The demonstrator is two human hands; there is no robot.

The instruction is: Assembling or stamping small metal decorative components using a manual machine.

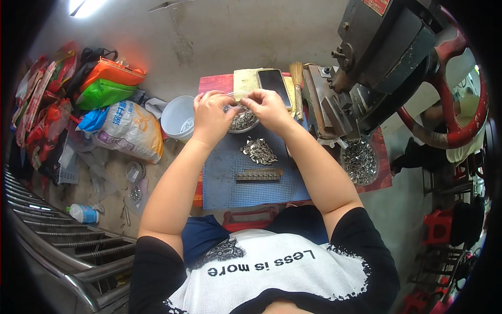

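Both of my hands meet over a round bowl [252, 127] heaped with small shiny metal pieces [241, 121]. My left hand [213, 116] is at the bowl's left side, its fingers curled and thumb pointing inward. From the right, my right hand [269, 109] comes in with thumb and fingers pinched together. Whatever lies between the fingertips is too small to make out. Nearer me, a loose pile of metal pieces [259, 151] lies on the blue mat [222, 180]. Below it rests a slotted metal bar [258, 177] with a row of notches.
A white bucket [170, 119] stands left of the bowl. Behind are a phone [273, 85] and a brush [296, 83]. A heavy press [387, 68] with a red handwheel [446, 94] rises at right, above another tub of metal parts [359, 162]. Bags [128, 128] and a metal railing [57, 261] are left.
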